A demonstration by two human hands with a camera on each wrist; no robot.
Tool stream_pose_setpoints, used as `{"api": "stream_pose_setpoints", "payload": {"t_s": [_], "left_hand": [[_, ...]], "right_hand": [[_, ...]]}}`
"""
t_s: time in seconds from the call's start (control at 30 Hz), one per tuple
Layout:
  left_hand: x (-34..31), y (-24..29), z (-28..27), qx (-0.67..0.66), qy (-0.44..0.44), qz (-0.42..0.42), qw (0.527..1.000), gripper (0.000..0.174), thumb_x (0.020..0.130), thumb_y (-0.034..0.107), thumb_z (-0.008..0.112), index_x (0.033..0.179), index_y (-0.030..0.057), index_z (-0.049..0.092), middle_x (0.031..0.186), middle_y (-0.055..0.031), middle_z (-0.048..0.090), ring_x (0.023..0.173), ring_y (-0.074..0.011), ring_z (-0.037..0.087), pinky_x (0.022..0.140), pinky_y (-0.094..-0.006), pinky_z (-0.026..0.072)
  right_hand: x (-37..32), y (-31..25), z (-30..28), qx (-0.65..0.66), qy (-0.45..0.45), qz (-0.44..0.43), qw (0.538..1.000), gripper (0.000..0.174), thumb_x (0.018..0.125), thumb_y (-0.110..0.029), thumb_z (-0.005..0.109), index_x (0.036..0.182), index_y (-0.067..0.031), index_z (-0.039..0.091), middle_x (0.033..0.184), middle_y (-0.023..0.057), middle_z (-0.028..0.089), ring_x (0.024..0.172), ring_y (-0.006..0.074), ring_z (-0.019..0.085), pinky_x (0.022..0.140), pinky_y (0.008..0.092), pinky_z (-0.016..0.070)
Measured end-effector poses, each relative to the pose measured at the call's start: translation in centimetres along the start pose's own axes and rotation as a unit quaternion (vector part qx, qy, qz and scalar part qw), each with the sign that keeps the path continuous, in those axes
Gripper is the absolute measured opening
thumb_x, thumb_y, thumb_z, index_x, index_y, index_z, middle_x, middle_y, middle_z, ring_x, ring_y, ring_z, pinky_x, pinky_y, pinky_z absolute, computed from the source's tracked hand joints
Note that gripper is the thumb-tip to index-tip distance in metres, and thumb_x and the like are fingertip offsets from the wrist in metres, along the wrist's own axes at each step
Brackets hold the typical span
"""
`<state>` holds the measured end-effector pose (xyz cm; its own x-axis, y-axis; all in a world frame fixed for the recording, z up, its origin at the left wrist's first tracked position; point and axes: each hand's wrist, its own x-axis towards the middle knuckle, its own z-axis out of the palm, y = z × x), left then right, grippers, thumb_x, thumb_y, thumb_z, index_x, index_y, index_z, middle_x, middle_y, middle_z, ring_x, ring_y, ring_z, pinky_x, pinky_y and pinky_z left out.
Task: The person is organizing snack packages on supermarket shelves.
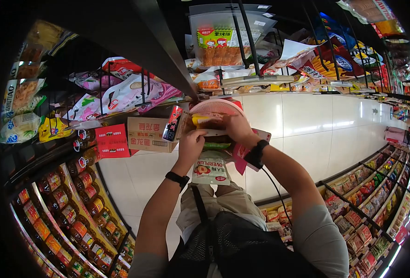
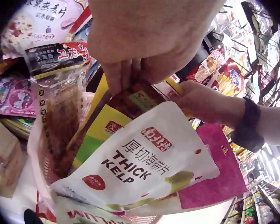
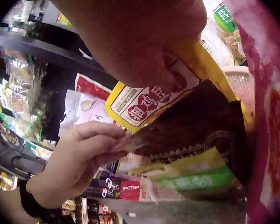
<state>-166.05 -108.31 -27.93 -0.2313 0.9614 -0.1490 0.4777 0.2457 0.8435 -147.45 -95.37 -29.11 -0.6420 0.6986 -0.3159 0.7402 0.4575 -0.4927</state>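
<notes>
Over a pink basket (image 1: 221,106), a yellow and brown snack packet (image 1: 205,120) is held between both hands. My left hand (image 1: 192,146) pinches its near edge, seen in the right wrist view as a dark brown edge. My right hand (image 1: 239,129) grips the packet's yellow part from the other side, its fingers partly hidden. Against the basket's near side, a white thick kelp pouch (image 2: 144,161) leans in front of a yellow and green packet (image 2: 100,133). A clear packet of brown strips (image 2: 60,109) stands beside them. The white OVERPLUM pouch (image 1: 212,167) sticks out nearest my body.
Cardboard cartons (image 1: 151,132) and a red box (image 1: 113,141) sit to the left. Hooks with hanging snack bags (image 1: 223,44) and a dark post (image 1: 168,51) stand close ahead. Bottle shelves (image 1: 70,208) are at lower left, packet shelves (image 1: 358,217) at lower right. Tiled floor (image 1: 316,120) lies between.
</notes>
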Motion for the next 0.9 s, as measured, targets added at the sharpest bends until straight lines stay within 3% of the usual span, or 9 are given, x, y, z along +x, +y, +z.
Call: {"api": "stream_pose_setpoints", "payload": {"t_s": [0.17,0.37,0.5,0.7,0.83,0.9], "left_hand": [[-1.1,-0.2,-0.4,0.026,0.009,0.019,0.999,0.016,0.084,0.005,0.063,0.097,0.0030,0.071,0.092,-0.0151,0.071,0.077,-0.0316,0.068,0.070,-0.0378,0.0541],[-1.3,1.1,-0.6,-0.001,0.032,0.032,0.999,0.015,0.084,0.003,0.063,0.097,0.0027,0.070,0.091,-0.0157,0.071,0.076,-0.0313,0.068,0.068,-0.0373,0.0543],[-0.8,-0.1,0.1,0.029,0.048,0.057,0.997,0.015,0.084,0.004,0.063,0.097,0.0025,0.070,0.092,-0.0159,0.071,0.078,-0.0325,0.068,0.070,-0.0391,0.0544],[1.7,-0.6,0.5,0.080,0.019,-0.036,0.996,0.017,0.089,0.013,0.061,0.102,0.0052,0.069,0.091,-0.0181,0.070,0.082,-0.0356,0.068,0.071,-0.0430,0.0541],[2.6,0.2,0.3,0.116,-0.028,-0.076,0.990,0.024,0.091,0.017,0.060,0.111,0.0058,0.066,0.098,-0.0182,0.070,0.087,-0.0357,0.068,0.074,-0.0435,0.0542],[2.9,0.1,0.7,0.121,0.012,-0.033,0.992,0.027,0.090,0.018,0.060,0.114,0.0048,0.064,0.104,-0.0181,0.069,0.091,-0.0359,0.067,0.078,-0.0438,0.0538]], "right_hand": [[-2.6,-2.0,-0.8,-0.048,-0.067,-0.028,0.996,0.021,0.081,-0.008,0.058,0.101,-0.0014,0.062,0.098,0.0191,0.069,0.083,0.0365,0.070,0.075,0.0452,0.0565],[-3.6,-1.3,-1.2,-0.025,0.026,-0.082,0.996,0.017,0.082,-0.010,0.059,0.096,-0.0015,0.063,0.093,0.0185,0.069,0.078,0.0353,0.069,0.074,0.0461,0.0562],[-1.9,0.5,-0.9,0.040,0.054,-0.027,0.997,0.016,0.085,-0.017,0.063,0.090,-0.0024,0.066,0.085,0.0182,0.069,0.077,0.0357,0.068,0.072,0.0463,0.0547],[1.5,3.0,-4.2,0.177,0.135,0.063,0.973,0.025,0.089,-0.027,0.066,0.097,-0.0039,0.070,0.085,0.0188,0.069,0.077,0.0389,0.066,0.070,0.0458,0.0524],[2.4,4.0,-3.5,0.134,0.161,0.041,0.977,0.021,0.091,-0.023,0.062,0.094,-0.0031,0.068,0.085,0.0199,0.068,0.079,0.0396,0.066,0.071,0.0474,0.0526],[2.9,4.3,-3.0,0.093,0.181,0.048,0.978,0.019,0.092,-0.020,0.060,0.094,-0.0028,0.067,0.086,0.0203,0.068,0.080,0.0401,0.065,0.071,0.0484,0.0526]]}}
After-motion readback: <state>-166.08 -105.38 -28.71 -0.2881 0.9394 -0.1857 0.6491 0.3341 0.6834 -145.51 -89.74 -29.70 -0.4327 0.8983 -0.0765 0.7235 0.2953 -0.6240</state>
